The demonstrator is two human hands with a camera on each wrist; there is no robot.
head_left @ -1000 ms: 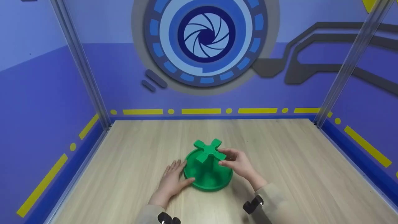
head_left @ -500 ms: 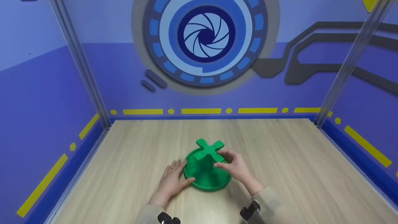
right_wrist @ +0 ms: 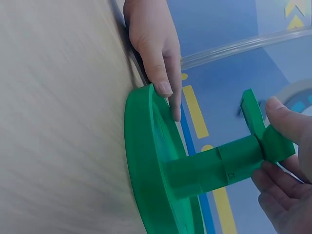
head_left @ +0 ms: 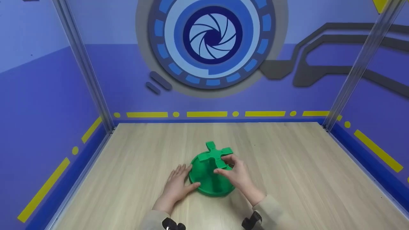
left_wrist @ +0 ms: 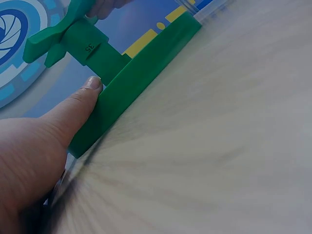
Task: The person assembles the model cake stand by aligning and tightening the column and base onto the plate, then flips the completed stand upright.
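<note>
In the head view a round green base with a raised rim [head_left: 209, 192] lies on the table. A thick green column [right_wrist: 214, 168] rises from its middle, best seen in the right wrist view. On top sits a green cross-shaped knob [head_left: 214, 155] with blunt arms. My right hand [head_left: 240, 175] pinches the knob's near right arm between thumb and fingers. At the base's left edge my left hand [head_left: 176, 187] lies with straight, spread fingers; its thumb [left_wrist: 78, 105] rests against the rim. Small numbers mark the column.
The wooden table [head_left: 143, 143] spreads around the base. Blue printed walls [head_left: 127, 80] close it off at the back and both sides, with metal posts [head_left: 89, 70] at the back corners. Black devices [head_left: 251, 220] sit on both wrists.
The cross-shaped knob has turned clockwise as seen from above. My right hand has moved left and slightly nearer with it. My left hand and the base stay in place.
</note>
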